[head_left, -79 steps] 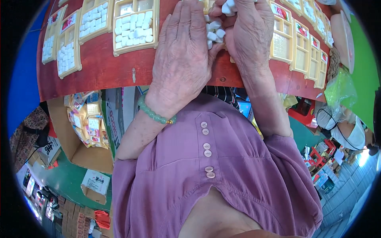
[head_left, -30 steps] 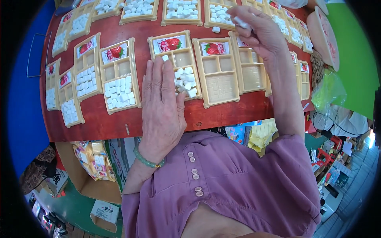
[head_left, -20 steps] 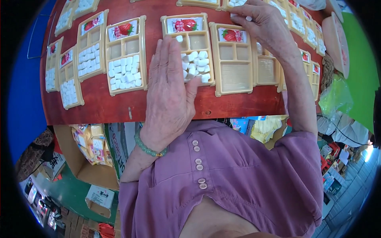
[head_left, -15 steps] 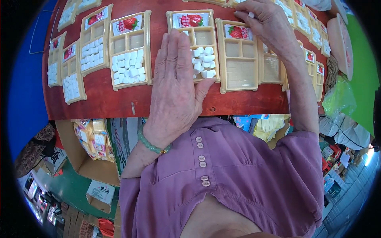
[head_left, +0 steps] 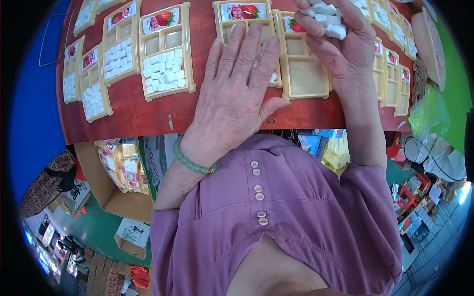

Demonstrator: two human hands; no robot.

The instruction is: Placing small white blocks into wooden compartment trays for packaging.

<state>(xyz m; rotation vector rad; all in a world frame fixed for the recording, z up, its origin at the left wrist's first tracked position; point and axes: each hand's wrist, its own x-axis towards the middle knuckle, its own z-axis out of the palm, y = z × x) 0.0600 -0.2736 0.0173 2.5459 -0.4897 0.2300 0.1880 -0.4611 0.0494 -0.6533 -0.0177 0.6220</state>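
Note:
My left hand (head_left: 232, 91) lies flat with its fingers spread over a beige compartment tray (head_left: 217, 17). It hides most of the small white marshmallows inside; a strawberry-printed sachet (head_left: 243, 11) shows at the tray's top. Palm up and fingers curled, my right hand (head_left: 353, 52) cradles a handful of white marshmallows (head_left: 328, 20). It hovers over the upper right of a neighbouring tray (head_left: 307, 80), whose large compartment is bare and whose top holds another sachet (head_left: 293, 23). Left of my left hand, a third tray (head_left: 188, 54) has its large compartment full of marshmallows.
More filled trays (head_left: 117, 54) stand farther left on the red table (head_left: 133, 116). Partly filled trays (head_left: 391, 81) line the right side, near a clear plastic bag (head_left: 429, 113). Below the table's front edge sits a cardboard box (head_left: 126, 204) of small packages.
My right hand has come nearer from the far trays, turned palm up, and now shows a handful of marshmallows. My left hand has shifted slightly right and spread its fingers.

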